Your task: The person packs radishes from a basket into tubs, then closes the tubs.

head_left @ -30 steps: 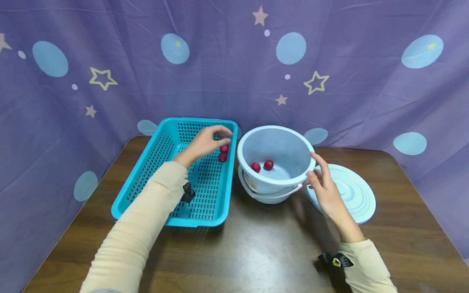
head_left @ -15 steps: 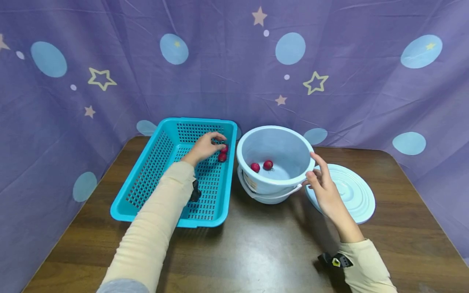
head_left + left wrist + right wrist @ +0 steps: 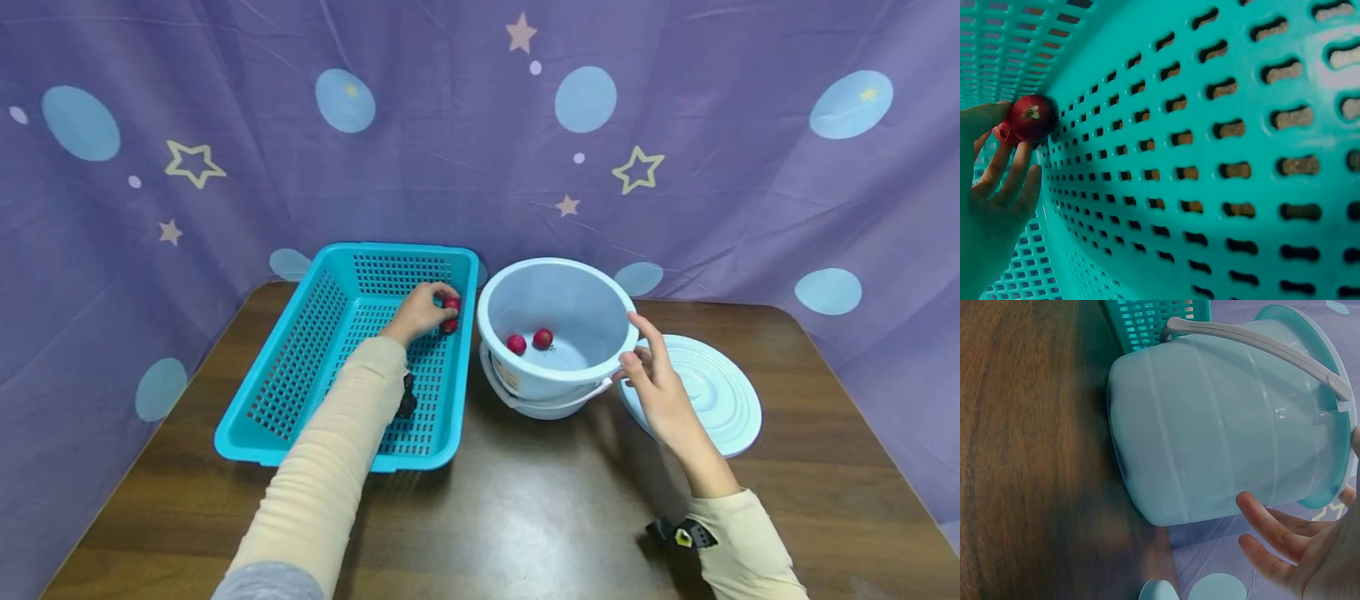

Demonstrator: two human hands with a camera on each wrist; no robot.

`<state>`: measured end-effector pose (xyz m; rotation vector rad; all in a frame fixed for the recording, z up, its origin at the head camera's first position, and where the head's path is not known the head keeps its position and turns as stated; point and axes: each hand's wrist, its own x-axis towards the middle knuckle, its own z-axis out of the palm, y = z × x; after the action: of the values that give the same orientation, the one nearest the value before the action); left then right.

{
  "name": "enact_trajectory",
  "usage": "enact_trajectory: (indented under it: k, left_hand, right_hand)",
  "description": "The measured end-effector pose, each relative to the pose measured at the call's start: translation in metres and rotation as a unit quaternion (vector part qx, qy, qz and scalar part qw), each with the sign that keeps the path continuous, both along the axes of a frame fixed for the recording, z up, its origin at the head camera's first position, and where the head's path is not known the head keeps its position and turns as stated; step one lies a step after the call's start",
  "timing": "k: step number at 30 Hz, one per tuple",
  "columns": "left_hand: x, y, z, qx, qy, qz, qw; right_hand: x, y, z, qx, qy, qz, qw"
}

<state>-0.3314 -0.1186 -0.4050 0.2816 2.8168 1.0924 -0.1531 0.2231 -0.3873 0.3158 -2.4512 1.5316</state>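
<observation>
My left hand (image 3: 420, 315) reaches into a turquoise slotted basket (image 3: 258, 429), thumb and fingers pinching a red radish (image 3: 452, 305) near the right wall. Just in front of it lies a second radish (image 3: 448, 326); in the left wrist view this nearer radish (image 3: 1034, 119) partly covers the pinched one (image 3: 1002, 132). My right hand (image 3: 663, 400) touches the right rim of a pale blue bucket (image 3: 558, 379) with thumb and index finger. Its other fingers (image 3: 1272, 531) extend loosely beside the bucket wall. Two radishes (image 3: 543, 338) lie on the bucket's floor.
A round pale blue lid (image 3: 712, 387) lies flat on the brown wooden table (image 3: 525, 517), right of the bucket. The bucket's handle (image 3: 551, 406) hangs down at the front. A purple patterned curtain (image 3: 450, 183) hangs behind the table.
My left hand has lowered into the basket, and its thumb and fingers have closed on the farther radish. The right hand stays at the bucket rim. The whole view has shifted slightly.
</observation>
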Motion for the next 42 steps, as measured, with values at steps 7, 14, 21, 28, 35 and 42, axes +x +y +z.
enact_trajectory:
  k: [7, 14, 21, 28, 35, 42]
  left_hand:
    - [0.002, 0.003, 0.003, -0.011, 0.013, -0.013, 0.9998]
    - [0.004, 0.003, 0.012, -0.005, 0.032, -0.015, 0.9994]
    - [0.007, 0.005, 0.027, 0.002, 0.056, -0.025, 0.9981]
    - [0.021, 0.001, 0.050, -0.006, 0.074, -0.038, 0.9966]
    - [0.032, 0.000, 0.068, 0.008, 0.085, -0.045, 0.9953]
    - [0.045, 0.005, 0.084, 0.045, 0.100, -0.063, 0.9919]
  right_hand:
    - [0.000, 0.000, 0.001, 0.001, 0.002, 0.001, 1.0000]
    - [0.000, 0.001, 0.002, 0.002, -0.001, 0.001, 1.0000]
    - [0.000, 0.001, 0.001, 0.005, 0.003, -0.001, 1.0000]
    - [0.000, 0.000, 0.002, 0.004, 0.000, -0.001, 1.0000]
    - [0.000, 0.000, 0.002, 0.008, 0.000, -0.003, 1.0000]
    - [0.002, -0.001, 0.000, 0.008, 0.001, -0.005, 1.0000]
